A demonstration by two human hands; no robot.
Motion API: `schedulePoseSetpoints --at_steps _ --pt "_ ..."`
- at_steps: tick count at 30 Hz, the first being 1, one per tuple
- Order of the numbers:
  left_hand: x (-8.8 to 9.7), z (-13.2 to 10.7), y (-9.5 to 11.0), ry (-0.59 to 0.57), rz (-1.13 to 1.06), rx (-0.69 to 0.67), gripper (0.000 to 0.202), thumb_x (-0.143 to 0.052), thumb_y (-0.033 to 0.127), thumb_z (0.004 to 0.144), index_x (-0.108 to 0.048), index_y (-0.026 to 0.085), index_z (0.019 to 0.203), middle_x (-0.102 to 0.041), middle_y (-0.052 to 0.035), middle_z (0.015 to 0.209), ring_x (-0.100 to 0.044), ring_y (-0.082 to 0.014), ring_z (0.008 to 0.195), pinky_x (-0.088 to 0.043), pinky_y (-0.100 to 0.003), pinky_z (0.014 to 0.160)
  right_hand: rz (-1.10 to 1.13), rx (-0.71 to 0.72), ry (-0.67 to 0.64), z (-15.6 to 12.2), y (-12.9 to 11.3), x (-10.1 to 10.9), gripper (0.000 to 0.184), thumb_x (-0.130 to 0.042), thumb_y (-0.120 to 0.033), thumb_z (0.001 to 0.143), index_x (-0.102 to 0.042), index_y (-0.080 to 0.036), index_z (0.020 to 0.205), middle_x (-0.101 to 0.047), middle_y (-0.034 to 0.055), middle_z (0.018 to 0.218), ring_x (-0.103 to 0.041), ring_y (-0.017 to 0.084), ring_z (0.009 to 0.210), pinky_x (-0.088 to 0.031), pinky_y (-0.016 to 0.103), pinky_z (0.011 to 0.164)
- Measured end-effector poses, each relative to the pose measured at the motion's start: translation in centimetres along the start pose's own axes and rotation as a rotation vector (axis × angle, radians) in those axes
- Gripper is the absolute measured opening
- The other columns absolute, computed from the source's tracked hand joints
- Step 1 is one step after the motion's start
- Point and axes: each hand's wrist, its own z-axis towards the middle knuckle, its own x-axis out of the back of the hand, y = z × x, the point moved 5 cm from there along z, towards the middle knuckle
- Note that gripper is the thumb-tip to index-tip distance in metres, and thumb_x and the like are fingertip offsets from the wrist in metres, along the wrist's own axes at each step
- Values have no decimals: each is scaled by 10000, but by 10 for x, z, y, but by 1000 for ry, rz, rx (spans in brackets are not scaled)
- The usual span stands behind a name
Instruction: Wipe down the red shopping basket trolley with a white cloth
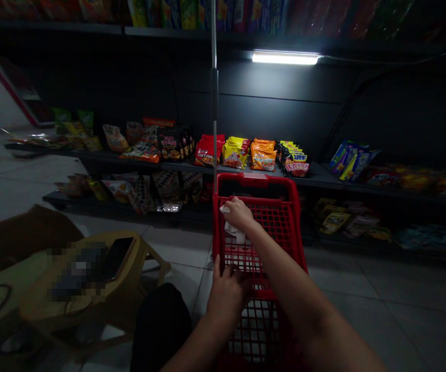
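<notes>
well, the right hand [240, 213] pinches a white cloth [238, 235] on the red basket [298, 222] near its far left corner; the left hand [228, 290] is closer in, and i cannot tell if it grips

The gridded cart [297, 227] is red, the cloth [238, 235] white.

Red plastic lattice cart [297, 222] before long dark shelving [319, 178]
Left: yellowish plastic stool [139, 248], slim black phone [118, 258] on top. At cart's far-left corner: crumpled white cloth [235, 232]. Behind, on shelving: shiny red plastic packets [207, 151].
</notes>
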Motion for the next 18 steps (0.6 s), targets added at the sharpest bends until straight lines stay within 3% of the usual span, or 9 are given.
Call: schedulePoseSetpoints --at_steps 3,6,9,12,15,18 --pt "-1 -2 4 11 -4 0 147 -682 389 869 -747 341 993 -726 -10 1019 -564 -265 1141 -60 -662 1194 38 -7 23 -4 17 11 297 -498 -354 956 -663 -225 1166 -571 66 1122 -587 166 987 -462 262 875" --pt "-1 -2 4 1 -4 4 143 -690 405 863 -752 340 974 -726 -6 995 -555 -259 1150 -64 -644 1202 45 39 11 -14 23 13 330 -569 -293 899 -657 -257 1215 -563 69 1171 -559 194 1080 -441 290 942" --pt "2 0 2 -2 -15 6 133 -711 377 849 -757 337 967 -725 -13 984 -558 -257 1136 -54 -651 1201 48 21 -25 -19 17 3 333 -640 -213 800 -697 -271 1123 -560 88 1210 -505 268 1171 -432 373 977" --pt "3 0 2 -13 -9 -7 145 -729 360 832 -756 340 974 -726 -12 989 -559 -266 1136 -62 -665 1194 107 -50 -1 -12 11 -2 222 -634 -204 789 -711 -226 997 -557 116 1232 -476 310 1217 -435 413 973" --pt "1 -2 2 -12 13 -8 212 -767 378 795 -746 337 1002 -723 -6 1019 -552 -270 1163 -81 -652 1200 234 -74 7 -4 16 5 175 -604 -300 839 -696 -195 945 -618 108 1128 -569 278 1098 -483 370 895" --pt "0 -4 1 -2 19 -9 189 -770 355 792 -745 323 976 -720 -8 1017 -552 -269 1170 -73 -660 1198 408 -80 -8 -12 37 20 298 -484 -376 909 -644 -187 1075 -674 62 955 -648 199 837 -522 284 720"
